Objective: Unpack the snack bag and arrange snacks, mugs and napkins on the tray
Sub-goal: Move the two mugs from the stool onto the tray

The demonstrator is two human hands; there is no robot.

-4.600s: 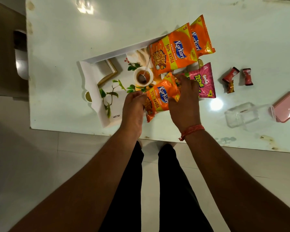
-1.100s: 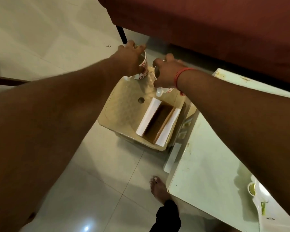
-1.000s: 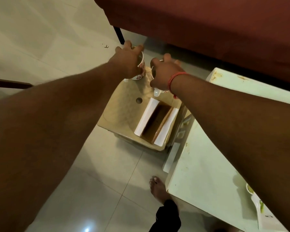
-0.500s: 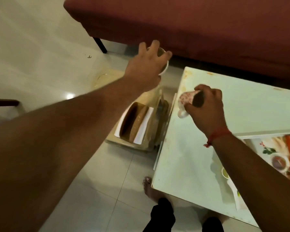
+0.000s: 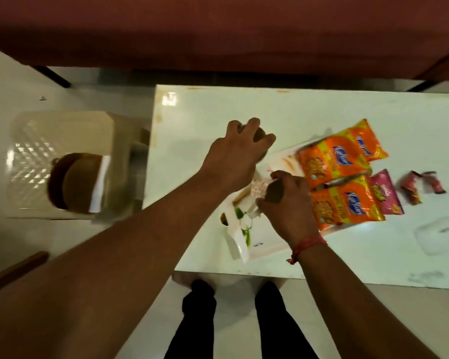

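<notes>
My right hand (image 5: 285,203) grips a white mug with red flowers (image 5: 259,190) over the left part of the white printed tray (image 5: 240,244). My left hand (image 5: 233,156) holds a second mug (image 5: 260,137) from above, near the tray's far left corner; most of that mug is hidden by my fingers. Three orange snack packets (image 5: 332,161) (image 5: 345,206) (image 5: 368,143) lie on the tray's right half. A pink packet (image 5: 385,193) lies at its right edge. The napkin holder (image 5: 75,185) stands on the stool to the left.
The white table (image 5: 347,110) carries two small red sweets (image 5: 410,185) and a clear plastic container (image 5: 441,237) on the right. A beige plastic stool (image 5: 62,141) stands left of the table. A dark red sofa (image 5: 218,29) runs along the far side.
Both hands lifted the mugs off the stool and carried them right over the table. The view swung back to the tray.
</notes>
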